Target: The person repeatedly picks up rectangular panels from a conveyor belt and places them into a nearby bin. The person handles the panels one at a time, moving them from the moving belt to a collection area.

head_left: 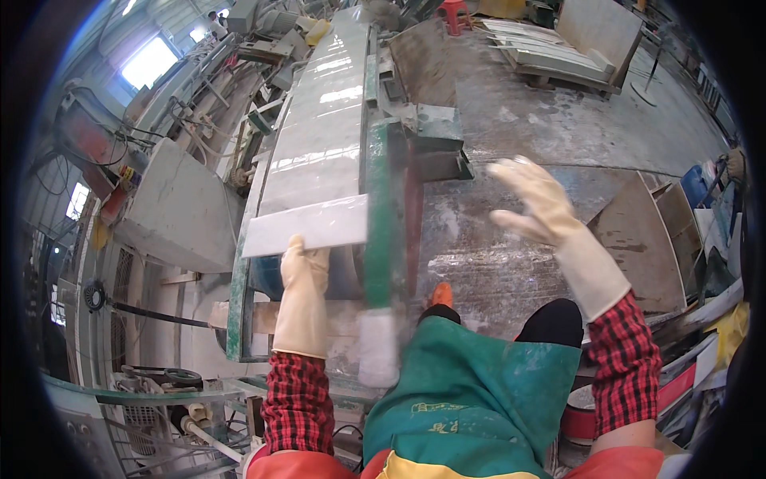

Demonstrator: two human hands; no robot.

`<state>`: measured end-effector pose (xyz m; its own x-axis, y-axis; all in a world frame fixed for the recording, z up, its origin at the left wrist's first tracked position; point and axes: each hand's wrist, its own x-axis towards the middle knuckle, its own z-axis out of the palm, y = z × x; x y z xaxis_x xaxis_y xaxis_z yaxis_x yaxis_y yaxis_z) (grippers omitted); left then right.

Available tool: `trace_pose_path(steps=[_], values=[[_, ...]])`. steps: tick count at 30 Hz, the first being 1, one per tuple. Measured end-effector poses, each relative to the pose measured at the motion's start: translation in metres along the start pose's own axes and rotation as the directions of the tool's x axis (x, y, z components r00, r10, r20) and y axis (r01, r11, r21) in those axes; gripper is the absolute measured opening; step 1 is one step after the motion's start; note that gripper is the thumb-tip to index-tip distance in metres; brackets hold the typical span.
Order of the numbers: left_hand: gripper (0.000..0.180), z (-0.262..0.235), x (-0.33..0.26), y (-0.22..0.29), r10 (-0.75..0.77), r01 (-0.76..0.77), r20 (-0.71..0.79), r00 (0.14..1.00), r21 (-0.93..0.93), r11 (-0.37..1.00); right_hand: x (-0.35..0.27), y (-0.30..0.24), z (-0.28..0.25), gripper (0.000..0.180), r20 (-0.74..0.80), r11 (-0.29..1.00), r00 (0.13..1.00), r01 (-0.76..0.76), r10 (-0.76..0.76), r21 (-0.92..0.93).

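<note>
My left hand (303, 299), in a cream rubber glove, is closed on the near edge of a white stone tile strip (319, 223), with the thumb on top. This strip lies crosswise at the near end of a long conveyor (235, 319). Beyond it, a row of wet, shiny grey-white tile strips (319, 144) runs away from me along the belt. My gloved right hand (536, 203) hangs in the air to the right of the conveyor, its fingers apart and nothing in them. The strip's underside and my left fingertips are hidden.
A green rail (377, 255) edges the conveyor's right side, with a grey metal box (437, 132) beside it. A pallet stacked with pale strips (550, 56) and a red stool (455, 16) stand farther off. Boards (642, 239) lean at the right; a large pale panel (179, 207) stands left.
</note>
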<state>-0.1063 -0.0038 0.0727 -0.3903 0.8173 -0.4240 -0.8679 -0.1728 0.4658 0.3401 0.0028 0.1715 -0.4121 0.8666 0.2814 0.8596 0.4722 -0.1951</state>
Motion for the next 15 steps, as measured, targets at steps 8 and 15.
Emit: trace_pose_path(steps=[8, 15], values=[[0.046, -0.091, 0.039, 0.030, 0.027, -0.018, -0.088, 0.996, 0.099, 0.995, -0.221, 0.139, -0.001, 0.059, -0.036, 0.814, 0.822, -0.555, 0.568, 0.173], [0.048, -0.078, 0.047, 0.012, -0.016, 0.022, -0.057, 0.998, 0.102, 0.995, -0.422, 0.184, -0.031, 0.056, -0.014, 0.529, 0.529, -0.845, 0.848, 0.079]])
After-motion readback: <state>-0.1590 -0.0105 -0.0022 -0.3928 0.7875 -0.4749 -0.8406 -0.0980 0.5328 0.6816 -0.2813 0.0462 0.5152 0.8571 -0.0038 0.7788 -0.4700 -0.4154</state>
